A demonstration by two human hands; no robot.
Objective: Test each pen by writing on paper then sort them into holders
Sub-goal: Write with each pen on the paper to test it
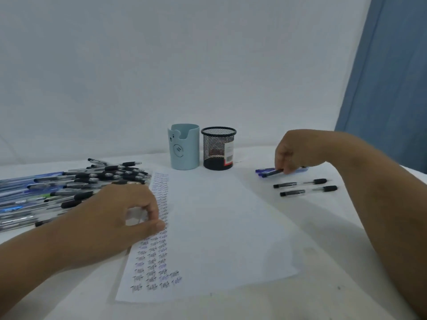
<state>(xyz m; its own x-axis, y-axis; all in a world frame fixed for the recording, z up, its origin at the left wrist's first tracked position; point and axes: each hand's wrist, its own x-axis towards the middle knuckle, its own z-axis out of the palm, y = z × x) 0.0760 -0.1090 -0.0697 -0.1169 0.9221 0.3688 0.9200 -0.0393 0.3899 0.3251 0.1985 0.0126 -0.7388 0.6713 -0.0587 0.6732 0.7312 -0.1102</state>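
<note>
Flat white paper [221, 232] with handwritten test marks lies nearest, pinned at 9 o'clock by the left hand [129, 209], fingers curled and fingertips pressing. Right hand [291, 151] at 2 o'clock pinches a black-capped pen [272, 173]. Two holders stand at 12: smooth blue cup [184, 150], black mesh cup [218, 148].

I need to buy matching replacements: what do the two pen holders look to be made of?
The blue holder looks like matte moulded plastic: opaque, smooth walls, a notched rim. The black holder looks like painted wire mesh, probably metal: you see through its sides to a label.
</note>
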